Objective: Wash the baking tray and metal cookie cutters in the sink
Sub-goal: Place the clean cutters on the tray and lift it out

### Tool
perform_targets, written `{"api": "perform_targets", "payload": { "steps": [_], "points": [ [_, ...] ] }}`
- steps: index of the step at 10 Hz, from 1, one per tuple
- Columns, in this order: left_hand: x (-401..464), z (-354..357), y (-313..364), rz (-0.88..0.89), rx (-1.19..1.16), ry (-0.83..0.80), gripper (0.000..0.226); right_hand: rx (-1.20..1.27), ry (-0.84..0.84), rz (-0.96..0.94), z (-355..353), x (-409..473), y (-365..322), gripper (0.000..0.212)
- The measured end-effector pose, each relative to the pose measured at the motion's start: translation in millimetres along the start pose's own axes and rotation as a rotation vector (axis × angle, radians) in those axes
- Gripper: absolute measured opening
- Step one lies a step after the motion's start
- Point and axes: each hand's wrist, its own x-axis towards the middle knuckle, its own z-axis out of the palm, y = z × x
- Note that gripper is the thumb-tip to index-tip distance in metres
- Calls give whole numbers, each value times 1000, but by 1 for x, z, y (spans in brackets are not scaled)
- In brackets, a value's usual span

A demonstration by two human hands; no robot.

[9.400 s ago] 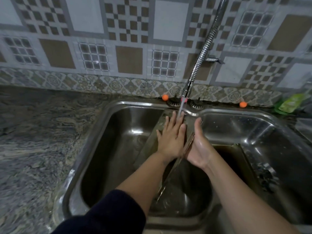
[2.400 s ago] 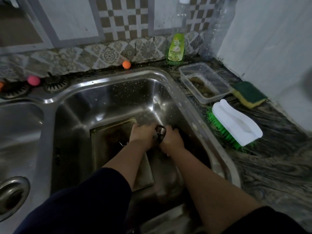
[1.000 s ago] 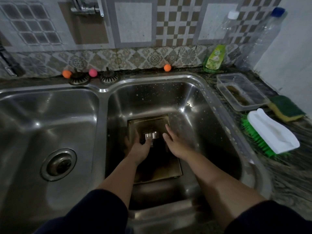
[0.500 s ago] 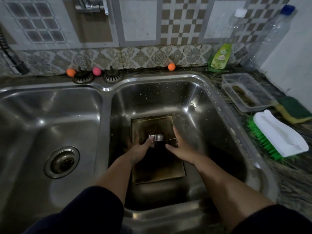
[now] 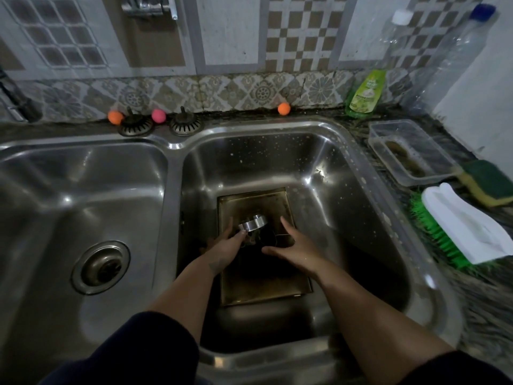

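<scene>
We see the left hand (image 5: 226,250) pinching a shiny metal cookie cutter (image 5: 253,223) at its near edge, just above the baking tray (image 5: 263,284). The right hand (image 5: 295,248) has its fingers spread and relaxed and grips nothing. Under it lie dark cutters, hard to make out. The tray lies flat in the right basin of the sink (image 5: 361,162). On the bench (image 5: 483,309) we see a green brush (image 5: 455,232).

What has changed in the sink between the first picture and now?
The baking tray went from under the running tap over the divider to the floor of the right basin. The left hand, then flat on the tray, now pinches a metal cookie cutter; the right hand is open beside it. Both hands stay in the sink.
</scene>
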Motion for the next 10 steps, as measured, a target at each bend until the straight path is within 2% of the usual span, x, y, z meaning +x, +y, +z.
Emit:
{"api": "perform_targets", "payload": {
  "steps": [2,3,4,5,7,8,10],
  "points": [
    [-15,-4,20,5,-39,28,54,88,36,29,-11,4,8,92],
    [-25,-2,31,3,-84,35,55,139,24,18,-15,2,7,88],
    [-34,-4,43,61,-174,9,83,151,51,-18,-15,0,2,88],
    [-43,-4,48,172,-200,48,70,92,100,-64,-14,-1,-5,91],
    [-52,-20,56,373,-77,167,70,-3,124,-202,-22,-14,-23,87],
    [-64,-29,69,444,-36,226,62,-96,170,-270,-26,-16,-35,82],
    [-83,-43,90,623,-124,338,64,-212,333,-391,-41,-36,-82,87]
  ]
}}
